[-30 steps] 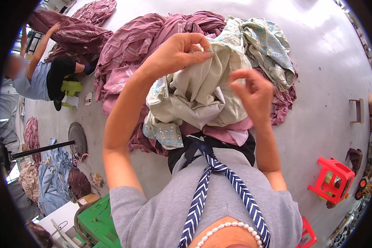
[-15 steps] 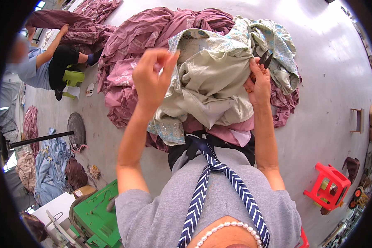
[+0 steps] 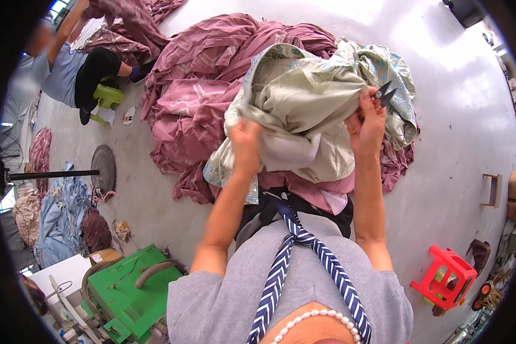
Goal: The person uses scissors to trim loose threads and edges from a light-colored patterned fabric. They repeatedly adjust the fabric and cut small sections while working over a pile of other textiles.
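A pale green cloth [image 3: 309, 94] with a blue-patterned border lies bunched across my lap and over a heap of mauve cloth [image 3: 203, 100]. My left hand [image 3: 245, 143], somewhat blurred, is closed on the near left part of the green cloth. At the cloth's right side, my right hand [image 3: 368, 119] pinches an edge between thumb and fingers. That same hand keeps a pair of small scissors [image 3: 386, 95] in its grip, dark pointed blades spread and pointing up and right. Their handles are mostly hidden by my fingers.
Another person [image 3: 69, 74] sits on a green stool [image 3: 108, 96] at the far left, handling mauve cloth. Near left are a green machine table [image 3: 140, 292] and a blue cloth pile [image 3: 63, 212]. A red stool [image 3: 446, 278] stands at the right.
My left hand has come down from above the cloth's left edge and closed on the cloth lower and nearer. My right hand stays at the cloth edge with the scissors, their blades now turned further right.
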`<action>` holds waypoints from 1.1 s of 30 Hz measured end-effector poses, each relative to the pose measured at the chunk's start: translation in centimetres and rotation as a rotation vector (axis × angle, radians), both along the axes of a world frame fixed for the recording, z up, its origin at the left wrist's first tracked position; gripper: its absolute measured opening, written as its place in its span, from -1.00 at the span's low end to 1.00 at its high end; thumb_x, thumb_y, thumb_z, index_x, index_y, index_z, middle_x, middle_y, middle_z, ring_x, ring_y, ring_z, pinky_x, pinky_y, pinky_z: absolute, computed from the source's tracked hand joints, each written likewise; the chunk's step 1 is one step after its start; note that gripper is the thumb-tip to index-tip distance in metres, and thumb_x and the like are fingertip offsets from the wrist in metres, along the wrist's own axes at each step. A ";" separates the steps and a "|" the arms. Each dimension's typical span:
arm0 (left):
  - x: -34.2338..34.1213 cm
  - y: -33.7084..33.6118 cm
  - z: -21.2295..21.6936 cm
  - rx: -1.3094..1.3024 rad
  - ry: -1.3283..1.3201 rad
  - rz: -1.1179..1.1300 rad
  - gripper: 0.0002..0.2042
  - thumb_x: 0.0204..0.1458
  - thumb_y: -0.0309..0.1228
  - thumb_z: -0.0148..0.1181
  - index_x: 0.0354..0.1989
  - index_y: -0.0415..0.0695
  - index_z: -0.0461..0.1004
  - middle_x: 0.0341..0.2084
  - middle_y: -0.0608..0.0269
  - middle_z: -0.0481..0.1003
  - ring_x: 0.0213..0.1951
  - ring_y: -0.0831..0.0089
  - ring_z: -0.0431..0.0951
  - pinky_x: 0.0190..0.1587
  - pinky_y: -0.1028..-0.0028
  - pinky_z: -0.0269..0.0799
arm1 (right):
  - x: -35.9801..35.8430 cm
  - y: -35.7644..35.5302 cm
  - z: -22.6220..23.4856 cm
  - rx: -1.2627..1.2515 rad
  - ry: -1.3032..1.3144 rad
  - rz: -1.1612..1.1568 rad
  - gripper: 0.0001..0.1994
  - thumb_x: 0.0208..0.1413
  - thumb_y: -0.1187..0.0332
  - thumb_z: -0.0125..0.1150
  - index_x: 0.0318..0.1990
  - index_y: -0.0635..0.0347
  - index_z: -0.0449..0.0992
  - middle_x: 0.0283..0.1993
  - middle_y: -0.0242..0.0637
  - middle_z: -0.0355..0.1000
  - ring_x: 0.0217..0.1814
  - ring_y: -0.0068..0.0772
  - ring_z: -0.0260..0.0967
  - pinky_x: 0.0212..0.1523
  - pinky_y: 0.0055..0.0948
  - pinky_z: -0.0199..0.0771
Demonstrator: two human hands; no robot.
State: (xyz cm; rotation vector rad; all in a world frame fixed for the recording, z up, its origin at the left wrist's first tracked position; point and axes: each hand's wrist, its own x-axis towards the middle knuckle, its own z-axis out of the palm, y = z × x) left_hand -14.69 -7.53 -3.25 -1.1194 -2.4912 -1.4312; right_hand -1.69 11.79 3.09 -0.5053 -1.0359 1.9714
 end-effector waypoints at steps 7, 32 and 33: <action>-7.3 -6.5 7.4 0.831 -0.790 -0.029 -0.71 0.02 -0.36 -0.09 -0.21 -0.29 0.46 -0.25 0.09 0.50 -0.16 0.26 0.52 -0.02 0.27 0.45 | 1.8 -1.1 -0.6 -0.059 0.134 0.004 -0.92 0.21 0.34 0.03 -0.32 0.07 0.38 -0.73 -0.53 0.14 -0.87 -0.72 -0.14 -0.81 -0.62 -0.12; -3.7 -1.7 7.4 0.193 -0.744 -0.509 -0.90 0.05 -0.47 0.19 -0.39 -0.22 0.43 -0.38 0.47 0.42 -0.32 0.70 0.33 -0.24 0.68 0.23 | 3.9 -2.6 -4.0 0.006 -0.136 0.224 -0.92 0.17 0.36 0.06 -0.31 0.14 0.38 -0.71 -0.57 0.13 -0.83 -0.77 -0.16 -0.76 -0.66 -0.17; -4.1 -1.8 7.8 0.178 -0.785 -0.489 -0.90 0.10 -0.42 0.14 -0.36 -0.19 0.42 -0.44 0.52 0.36 -0.38 0.76 0.28 -0.30 0.73 0.16 | 3.7 -2.5 -3.8 0.004 -0.145 0.239 -0.92 0.16 0.37 0.07 -0.33 0.15 0.38 -0.70 -0.58 0.14 -0.81 -0.78 -0.16 -0.76 -0.67 -0.18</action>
